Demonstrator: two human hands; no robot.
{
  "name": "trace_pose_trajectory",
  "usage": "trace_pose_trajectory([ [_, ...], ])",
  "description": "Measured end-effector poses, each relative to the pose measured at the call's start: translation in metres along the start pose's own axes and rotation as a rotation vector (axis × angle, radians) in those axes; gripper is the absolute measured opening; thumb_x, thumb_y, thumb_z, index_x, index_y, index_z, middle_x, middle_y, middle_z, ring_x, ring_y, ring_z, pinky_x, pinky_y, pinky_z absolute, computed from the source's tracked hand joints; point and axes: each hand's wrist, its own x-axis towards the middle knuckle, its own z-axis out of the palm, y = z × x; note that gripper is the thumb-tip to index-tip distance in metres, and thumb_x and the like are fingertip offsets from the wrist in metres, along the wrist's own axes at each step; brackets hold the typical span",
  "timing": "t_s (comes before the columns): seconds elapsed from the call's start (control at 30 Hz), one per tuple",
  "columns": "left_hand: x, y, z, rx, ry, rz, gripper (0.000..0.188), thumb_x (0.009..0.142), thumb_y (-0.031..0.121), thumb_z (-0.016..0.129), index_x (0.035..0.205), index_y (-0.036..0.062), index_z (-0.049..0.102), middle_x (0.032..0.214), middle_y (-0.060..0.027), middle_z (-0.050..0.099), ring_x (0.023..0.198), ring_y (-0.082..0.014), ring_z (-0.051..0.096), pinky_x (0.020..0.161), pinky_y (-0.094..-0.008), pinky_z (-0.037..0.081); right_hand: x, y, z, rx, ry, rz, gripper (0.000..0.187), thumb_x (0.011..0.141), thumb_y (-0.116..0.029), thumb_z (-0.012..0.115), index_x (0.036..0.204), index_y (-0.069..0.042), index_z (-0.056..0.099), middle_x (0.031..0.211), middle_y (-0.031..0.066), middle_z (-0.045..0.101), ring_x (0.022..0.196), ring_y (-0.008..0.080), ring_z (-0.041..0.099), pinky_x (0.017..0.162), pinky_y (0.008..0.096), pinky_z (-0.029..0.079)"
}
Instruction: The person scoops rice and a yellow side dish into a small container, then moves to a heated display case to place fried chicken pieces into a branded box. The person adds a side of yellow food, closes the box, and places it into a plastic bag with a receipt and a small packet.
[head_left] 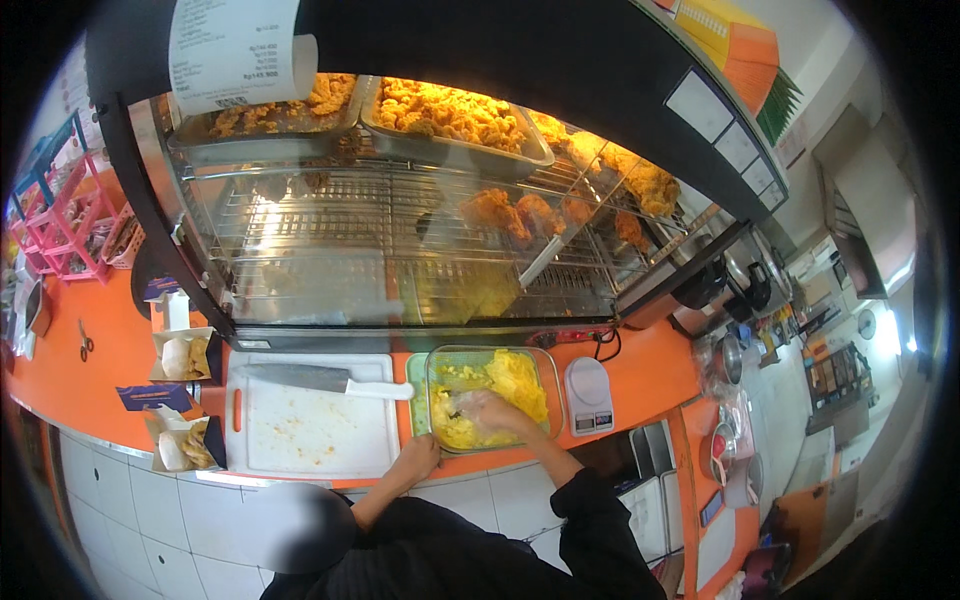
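Note:
A rectangular glass dish (pixel 560 420) holding yellow rice-like food (pixel 518 380) sits on the counter, partly over a green board (pixel 418 372). My right hand (pixel 484 412), which looks covered by a clear plastic glove, reaches down into the food. Its fingers are closed and partly hidden; a small dark bit shows beside them, and I cannot make out what they hold. At the dish's near left corner my left hand (pixel 418 458) grips the rim with curled fingers. Left of the dish, a knife (pixel 320 380) with a white handle lies across a white cutting board (pixel 320 435) scattered with crumbs.
A glass-fronted warming cabinet (pixel 420 335) with trays of fried chicken (pixel 445 115) stands behind the boards. Right of the dish is a small white scale (pixel 588 390). Open food boxes (pixel 185 440) stand at the left, with scissors (pixel 85 340) on the orange counter.

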Motion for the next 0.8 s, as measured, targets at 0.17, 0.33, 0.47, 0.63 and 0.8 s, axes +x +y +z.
trace_pose_trajectory([
  [0.17,-0.004,-0.002,-0.009,0.031,-0.027,0.023,0.039,0.093,0.022,0.037,0.076,-0.0064,0.056,0.064,-0.019,0.063,0.067,-0.0329,0.065,0.067,-0.0416,0.051,-0.021,-0.04,-0.03,0.42,0.001,0.304,0.037,0.089,-0.018,0.059,0.123,-0.003,0.055,0.117,0.0033,0.059,0.095,0.0125,0.056,0.08,0.0255,0.046],
  [0.33,-0.003,-0.019,-0.003,-0.076,-0.079,-0.056,0.05,0.098,0.035,0.032,0.081,-0.0051,0.056,0.063,-0.0124,0.06,0.062,-0.0233,0.063,0.061,-0.0368,0.05,-0.032,0.012,-0.048,0.361,0.012,0.437,0.044,0.087,-0.016,0.062,0.127,-0.001,0.049,0.118,0.0065,0.058,0.105,0.0128,0.055,0.086,0.0253,0.047],
  [0.47,-0.015,-0.007,-0.023,-0.102,-0.126,-0.131,0.051,0.098,0.039,0.033,0.084,-0.0025,0.058,0.068,-0.0134,0.063,0.064,-0.0277,0.062,0.064,-0.0393,0.049,-0.037,0.017,-0.054,0.497,0.058,0.447,0.046,0.086,-0.015,0.063,0.127,0.001,0.048,0.118,0.0094,0.057,0.11,0.0147,0.054,0.091,0.0257,0.046],
  [0.63,-0.038,-0.002,-0.061,-0.164,-0.232,-0.18,0.04,0.096,0.034,0.04,0.091,-0.0007,0.058,0.075,-0.0096,0.062,0.064,-0.017,0.061,0.06,-0.0301,0.05,-0.047,-0.058,-0.06,0.516,0.07,0.357,0.042,0.087,-0.019,0.063,0.123,0.0,0.051,0.113,0.007,0.06,0.104,0.0158,0.057,0.089,0.0258,0.047],
  [0.8,-0.131,-0.017,-0.144,-0.213,0.423,0.064,0.018,0.093,0.018,0.047,0.092,0.0022,0.056,0.075,-0.0089,0.061,0.068,-0.0155,0.06,0.061,-0.0293,0.047,0.003,-0.112,-0.027,0.354,-0.17,0.255,0.037,0.085,-0.023,0.067,0.116,-0.005,0.058,0.106,0.004,0.063,0.095,0.0149,0.06,0.084,0.0261,0.048],
])
